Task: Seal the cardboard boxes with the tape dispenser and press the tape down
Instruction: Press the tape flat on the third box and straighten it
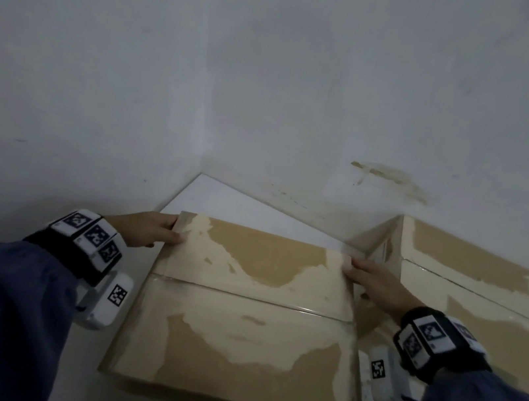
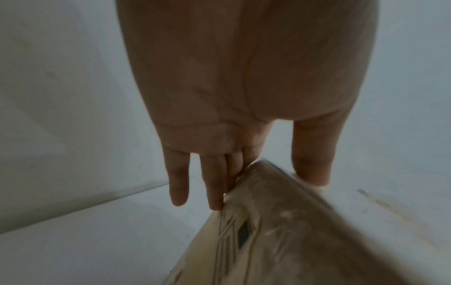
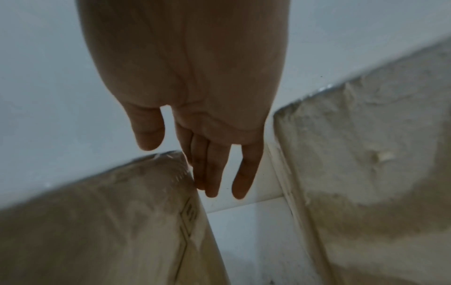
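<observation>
The worn tan cardboard box, its centre seam already under glossy clear tape, fills the lower middle of the head view. The left hand and right hand flank its far corners, fingers straight against the sides, thumbs on top. The seam runs left to right between the hands, and no tape dispenser shows.

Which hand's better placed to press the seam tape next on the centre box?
Marginal: probably the left hand. Both hands hold the box at its far corners, but the right hand is hemmed in by the second box.
</observation>
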